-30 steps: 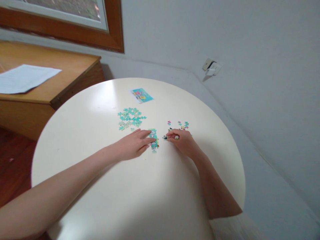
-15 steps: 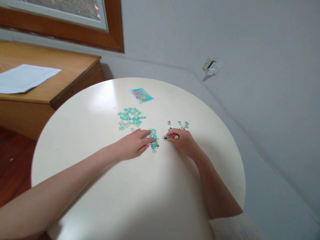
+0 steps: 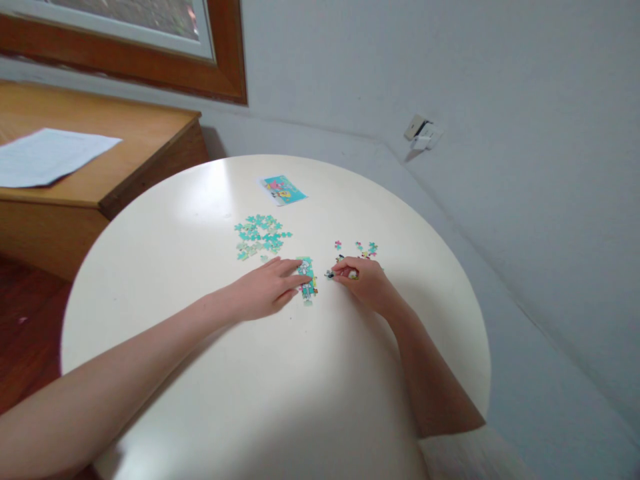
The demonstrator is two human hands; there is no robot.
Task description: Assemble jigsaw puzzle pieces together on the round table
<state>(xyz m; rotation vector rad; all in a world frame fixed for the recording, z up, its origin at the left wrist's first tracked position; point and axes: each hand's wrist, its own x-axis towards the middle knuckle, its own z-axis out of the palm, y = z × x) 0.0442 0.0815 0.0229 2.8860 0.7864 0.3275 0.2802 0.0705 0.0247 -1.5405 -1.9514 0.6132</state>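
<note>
Joined jigsaw pieces (image 3: 308, 288) form a narrow strip on the table, partly covered by fingers. My left hand (image 3: 265, 288) lies open with its outstretched fingertips on the strip's left side. Just right of the strip, my right hand (image 3: 364, 280) pinches a small dark-and-pale puzzle piece (image 3: 329, 274) between thumb and forefinger. Loose pieces (image 3: 370, 251) lie beyond and partly under my right hand. A bigger group of teal and pale green puzzle pieces (image 3: 260, 235) is spread out beyond my left hand.
A colourful picture card (image 3: 285, 190) lies near the far side of the round white table (image 3: 220, 400). At the left stands a wooden cabinet (image 3: 150, 150) with a paper sheet (image 3: 55, 157) on it. A wall socket with a plug (image 3: 424, 133) is beyond the table's right side.
</note>
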